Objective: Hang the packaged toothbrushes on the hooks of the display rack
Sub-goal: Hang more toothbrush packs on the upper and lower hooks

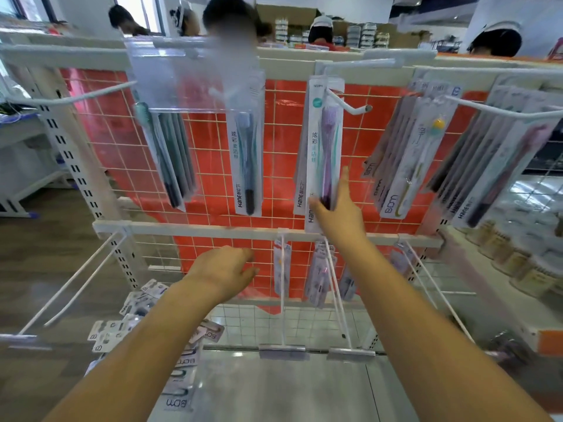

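Shop interior, wood-look floor at left, several people standing behind the fixture. Display rack [213,231]: white frame and wire grid over a red backing panel, two tiers of white hooks.

Upper tier, left to right: one bare hook [70,99]; dark-handled toothbrush packs [169,156] hanging behind a clear label holder; blue toothbrush pack [246,159]; purple toothbrush pack [324,147] hanging on the centre hook [347,103]; a bundle of yellow-handled packs [405,166]; a further bundle of dark packs [487,169] at far right.

Lower tier: bare double-wire hook at left; three small groups of packs [316,275] hanging near the grid at centre.

Loose packs [182,376]: piled on the shelf at lower left, not yet hung.

Right hand [338,208]: raised to the bottom end of the purple toothbrush pack, thumb and lower fingers pinching its lower edge, forefinger extended upward along its right side.

Left hand [225,269]: held in front of the lower grid, fingers loosely curled, holding nothing, touching nothing visible.
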`<state>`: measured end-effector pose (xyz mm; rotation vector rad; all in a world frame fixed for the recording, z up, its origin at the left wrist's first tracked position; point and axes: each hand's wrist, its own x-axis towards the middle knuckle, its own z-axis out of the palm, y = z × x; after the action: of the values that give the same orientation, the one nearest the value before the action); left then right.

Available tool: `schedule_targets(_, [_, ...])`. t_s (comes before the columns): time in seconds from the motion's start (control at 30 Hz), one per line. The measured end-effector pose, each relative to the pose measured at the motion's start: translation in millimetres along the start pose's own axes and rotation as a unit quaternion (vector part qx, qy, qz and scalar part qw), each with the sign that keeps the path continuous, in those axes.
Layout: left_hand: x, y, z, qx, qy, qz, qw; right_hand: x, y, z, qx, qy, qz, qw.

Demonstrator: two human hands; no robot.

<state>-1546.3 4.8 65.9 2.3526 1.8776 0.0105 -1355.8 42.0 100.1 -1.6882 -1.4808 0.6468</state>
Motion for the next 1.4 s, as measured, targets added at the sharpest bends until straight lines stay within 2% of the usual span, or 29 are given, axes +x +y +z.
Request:
schedule_targets(0.1, [-3,-2,2,-0.002,-0.007,0.002,1.000,-14,19,11,-0.026,-0.067,0.112,0.991])
schedule_targets(0.23, [-11,-7,6,-0.011,-0.026,-0.009,1.000,-40,34,26,-0.071,-0.139,0.146,0.977])
schedule_targets(0.37, [-21,-12,10,-0.011,-0.024,-0.008,1.000,-60,29,36,-0.102,-0.157,0.106,0.977])
schedule_targets(0.47, [-32,-18,14,-0.027,-0.004,0.006,1.000,-73,20,43,-0.089,-0.146,0.058,0.984])
schedule_targets(0.6, [-47,-28,23,-0.031,0.027,0.027,0.999,-86,11,56,-0.053,-0.139,0.039,0.988])
schedule_targets(0.8, [-70,-46,29,-0.026,0.008,0.011,1.000,-112,4,77,-0.053,-0.162,0.008,0.985])
schedule_targets(1.07, [-110,-66,47,-0.038,-0.033,-0.040,0.998,-150,3,113,-0.112,-0.255,-0.010,0.961])
schedule_targets(1.4, [-156,-104,85,-0.069,-0.055,-0.135,0.987,-184,7,165,-0.092,-0.307,-0.023,0.947])
